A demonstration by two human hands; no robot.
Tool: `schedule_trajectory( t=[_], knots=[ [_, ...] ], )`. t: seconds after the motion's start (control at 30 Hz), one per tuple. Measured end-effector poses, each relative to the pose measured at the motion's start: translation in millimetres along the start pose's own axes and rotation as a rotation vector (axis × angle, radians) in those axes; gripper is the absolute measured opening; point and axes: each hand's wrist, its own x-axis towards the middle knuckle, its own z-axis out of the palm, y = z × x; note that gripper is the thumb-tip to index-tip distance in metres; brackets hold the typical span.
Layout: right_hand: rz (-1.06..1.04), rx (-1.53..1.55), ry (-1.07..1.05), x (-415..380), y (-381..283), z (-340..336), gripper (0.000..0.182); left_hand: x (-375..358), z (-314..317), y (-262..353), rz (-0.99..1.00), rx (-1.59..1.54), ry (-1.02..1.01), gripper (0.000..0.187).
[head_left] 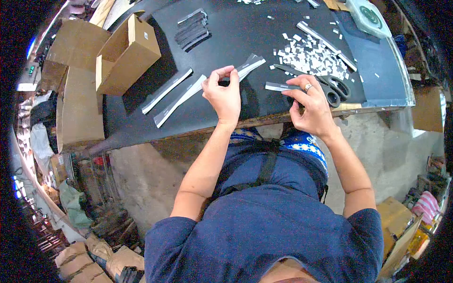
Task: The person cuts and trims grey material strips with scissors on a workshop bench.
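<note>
My left hand [223, 96] is over the table, thumb and forefinger curled together in a pinch; whatever is between the tips is too small to make out. Long black-and-white strips [177, 104] pass behind it, fanning out on both sides. My right hand [312, 104], with a ring on one finger, has its fingers around the end of a short black-and-white strip [276, 87] that points left. Just behind the right hand lie black-handled scissors [336, 89], their blades partly covered by the fingers. A separate strip [166, 91] rests farther left.
Small white cut pieces [309, 55] are heaped at the back right beside a long strip bundle [326, 45]. Stacked dark strips [192, 29] lie at the back. An open cardboard box [130, 55] stands left; a clear plastic container [370, 18] sits far right. The black table's [127, 129] front edge faces my body.
</note>
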Motion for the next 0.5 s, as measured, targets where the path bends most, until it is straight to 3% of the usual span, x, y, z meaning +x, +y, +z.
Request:
schedule_trajectory(
  t=[0.2,0.27,0.3,0.4,0.5],
  knots=[
    [-0.008,0.007,0.015,-1.0,0.8,0.1,0.03,-6.3,-8.8,13.0,0.135,0.386,-0.046,0.024],
    [-0.011,0.006,0.015,-0.5,1.5,-0.6,0.029,-1.8,-8.4,12.3,0.368,0.42,0.043,0.03],
    [-0.011,0.009,0.021,-0.6,2.6,-0.3,0.029,3.6,-7.6,11.1,0.371,0.421,0.044,0.03],
    [-0.023,0.035,0.034,-0.6,3.4,2.8,0.029,29.2,-9.5,6.9,0.291,0.389,-0.323,0.039],
    [-0.043,0.062,0.052,2.0,0.7,5.2,0.029,42.2,-7.0,9.9,0.281,0.513,-0.446,0.039]
  ],
)
